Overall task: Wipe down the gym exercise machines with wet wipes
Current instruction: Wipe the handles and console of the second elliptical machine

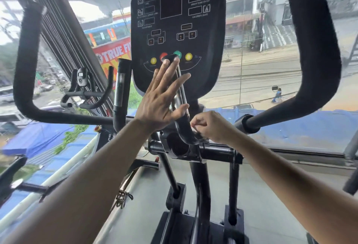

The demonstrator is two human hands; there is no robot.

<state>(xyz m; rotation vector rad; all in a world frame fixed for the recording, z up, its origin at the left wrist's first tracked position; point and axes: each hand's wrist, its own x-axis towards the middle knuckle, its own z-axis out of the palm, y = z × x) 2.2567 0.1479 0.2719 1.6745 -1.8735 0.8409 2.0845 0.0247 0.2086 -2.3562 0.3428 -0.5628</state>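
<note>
Where windows face street, black console (174,30).

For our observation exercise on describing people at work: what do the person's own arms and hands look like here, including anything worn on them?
Both forearms are bare up to the frame edge: no sleeves in view. The left hand and right hand wear no gloves, and no rings, watch or wristband can be seen. No markings are visible on either arm.

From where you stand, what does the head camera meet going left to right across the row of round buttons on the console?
Yellow button → red button, partly covered by the left hand's fingertips → green button → yellow button. A small dark thing lies under the fingertips, between red and green; what it is cannot be told.
</note>
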